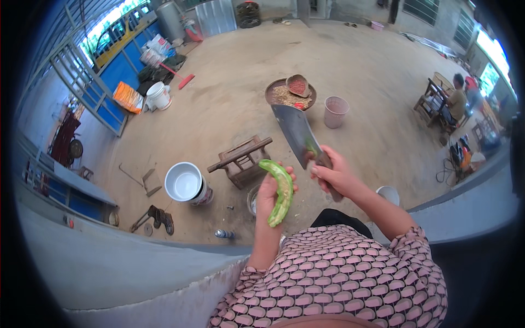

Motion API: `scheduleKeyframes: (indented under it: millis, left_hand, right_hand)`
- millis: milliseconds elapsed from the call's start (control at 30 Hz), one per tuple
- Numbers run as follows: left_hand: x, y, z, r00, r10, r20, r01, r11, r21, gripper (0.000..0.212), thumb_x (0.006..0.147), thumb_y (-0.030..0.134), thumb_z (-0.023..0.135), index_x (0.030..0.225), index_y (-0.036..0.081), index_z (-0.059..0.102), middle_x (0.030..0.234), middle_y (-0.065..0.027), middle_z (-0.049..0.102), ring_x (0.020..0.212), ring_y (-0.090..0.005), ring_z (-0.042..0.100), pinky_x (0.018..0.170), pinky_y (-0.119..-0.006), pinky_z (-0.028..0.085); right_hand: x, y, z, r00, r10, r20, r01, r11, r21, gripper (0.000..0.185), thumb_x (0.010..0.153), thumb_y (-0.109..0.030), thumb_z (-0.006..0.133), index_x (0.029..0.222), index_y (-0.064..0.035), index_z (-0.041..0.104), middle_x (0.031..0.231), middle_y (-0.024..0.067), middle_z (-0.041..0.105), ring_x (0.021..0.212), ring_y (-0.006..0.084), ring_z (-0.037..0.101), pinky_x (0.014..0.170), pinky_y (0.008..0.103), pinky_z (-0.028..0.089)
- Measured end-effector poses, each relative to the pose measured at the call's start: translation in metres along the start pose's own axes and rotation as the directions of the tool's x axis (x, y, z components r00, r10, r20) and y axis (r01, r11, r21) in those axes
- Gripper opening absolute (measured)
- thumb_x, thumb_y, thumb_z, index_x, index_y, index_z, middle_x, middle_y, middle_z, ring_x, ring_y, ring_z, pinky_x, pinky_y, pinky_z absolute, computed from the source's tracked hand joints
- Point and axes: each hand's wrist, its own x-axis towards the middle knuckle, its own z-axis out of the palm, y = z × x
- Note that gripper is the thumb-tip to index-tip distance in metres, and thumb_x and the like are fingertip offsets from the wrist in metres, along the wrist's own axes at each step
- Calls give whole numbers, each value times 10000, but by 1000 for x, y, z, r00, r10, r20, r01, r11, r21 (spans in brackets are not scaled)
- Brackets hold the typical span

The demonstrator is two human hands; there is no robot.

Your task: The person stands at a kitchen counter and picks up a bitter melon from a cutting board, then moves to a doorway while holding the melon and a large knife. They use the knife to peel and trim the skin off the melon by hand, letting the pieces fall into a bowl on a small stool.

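In my left hand (270,190) lies a long, curved piece of green gourd (284,197), perhaps half of a bitter melon, its pale cut inside facing up. My right hand (334,172) is closed on the handle of a broad cleaver (296,131), whose dark blade points up and to the left, above and to the right of the gourd piece. Blade and gourd are apart in the picture. Under my left hand, a bowl (252,200) is partly hidden on the floor.
A wooden chair (242,160) stands before me. Beyond are a round tray (270,95) of peanuts and a pink basket (336,112). At left are a white basin (183,181) on a bucket, boots (162,217) and a spray can (224,233). A person (456,100) sits far right.
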Motion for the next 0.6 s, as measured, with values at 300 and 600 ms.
scheduleKeyframes:
  millis: [300, 600]
  left_hand:
    - [4, 31, -17, 949, 291, -120, -295, 955, -20, 464, 832, 237, 630, 1229, 58, 469, 1149, -134, 570, 997, -228, 587, 795, -346, 519]
    - [4, 29, -15, 909, 394, -134, -380, 917, 120, 475, 802, 161, 656, 1215, 12, 473, 1135, -178, 574, 1010, -269, 588, 892, -353, 485]
  right_hand:
    - [-76, -25, -4, 892, 352, 284, -367, 930, -2, 324, 854, -96, 560, 1127, 12, 424, 751, 46, 557, 503, 77, 510, 447, 213, 421]
    - [-78, -24, -4, 852, 429, 300, -434, 899, -54, 353, 874, -105, 545, 1176, -10, 389, 744, 22, 530, 502, 65, 507, 450, 208, 421]
